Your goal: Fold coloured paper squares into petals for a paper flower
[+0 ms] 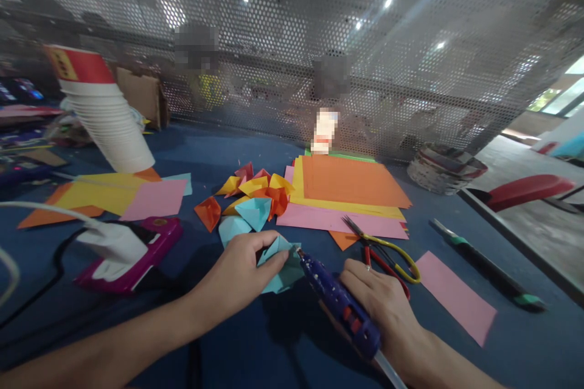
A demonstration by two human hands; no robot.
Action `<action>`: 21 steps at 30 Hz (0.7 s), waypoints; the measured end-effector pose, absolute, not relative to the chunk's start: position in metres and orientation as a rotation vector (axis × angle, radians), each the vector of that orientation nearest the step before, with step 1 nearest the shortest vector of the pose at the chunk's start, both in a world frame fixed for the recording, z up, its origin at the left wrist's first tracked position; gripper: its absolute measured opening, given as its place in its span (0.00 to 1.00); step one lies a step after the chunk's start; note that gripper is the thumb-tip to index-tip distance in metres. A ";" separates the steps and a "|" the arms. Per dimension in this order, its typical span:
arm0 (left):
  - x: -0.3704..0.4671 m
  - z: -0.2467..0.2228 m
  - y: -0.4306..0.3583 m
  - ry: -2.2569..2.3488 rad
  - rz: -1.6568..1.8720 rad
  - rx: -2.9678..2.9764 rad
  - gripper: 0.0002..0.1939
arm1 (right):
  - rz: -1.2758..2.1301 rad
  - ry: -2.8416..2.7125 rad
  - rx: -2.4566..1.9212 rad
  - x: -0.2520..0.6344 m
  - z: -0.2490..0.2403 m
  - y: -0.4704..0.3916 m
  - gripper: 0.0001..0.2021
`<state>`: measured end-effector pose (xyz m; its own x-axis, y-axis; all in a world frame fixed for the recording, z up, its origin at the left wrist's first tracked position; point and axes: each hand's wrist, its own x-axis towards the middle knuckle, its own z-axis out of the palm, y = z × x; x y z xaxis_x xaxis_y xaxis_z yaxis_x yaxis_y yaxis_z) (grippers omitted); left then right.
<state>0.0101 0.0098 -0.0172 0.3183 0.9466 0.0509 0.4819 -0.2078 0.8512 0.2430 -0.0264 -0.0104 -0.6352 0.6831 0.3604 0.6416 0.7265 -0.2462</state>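
Bordering blue tabletop: perforated screen

Open over tabletop between cup stack and paper stack, up to perforated screen. Blocked beyond left hand by folded paper pieces; hemmed on left by power strip. Cluttered beside right hand by scissors. Passable between forearms, from dark cable to glue gun. Interrupted farther right by 1 black-green tool.

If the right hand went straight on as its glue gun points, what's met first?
Likely the light blue folded paper in the left hand: the nozzle appears right beside or against it; depth is unclear.
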 end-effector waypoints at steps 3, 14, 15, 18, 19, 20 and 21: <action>0.010 -0.019 0.011 1.270 0.774 1.829 0.12 | 0.151 -2.512 -1.026 0.243 -0.009 -0.027 0.06; 0.012 -0.014 0.007 1.266 0.759 1.874 0.12 | 0.082 -2.506 -1.014 0.238 -0.002 -0.029 0.07; 0.012 -0.013 0.007 1.266 0.764 1.874 0.12 | 0.078 -2.505 -1.016 0.238 -0.002 -0.030 0.07; 0.012 -0.012 0.006 1.265 0.790 1.876 0.12 | 0.062 -2.503 -1.018 0.238 -0.003 -0.030 0.07; 0.012 -0.011 0.006 1.266 0.800 1.877 0.12 | 0.054 -2.499 -1.016 0.239 -0.004 -0.030 0.07; 0.012 -0.011 0.006 1.267 0.809 1.877 0.12 | 0.050 -2.497 -1.017 0.239 -0.004 -0.030 0.07; 0.011 -0.011 0.005 1.269 0.817 1.877 0.12 | 0.049 -2.497 -1.017 0.239 -0.004 -0.031 0.07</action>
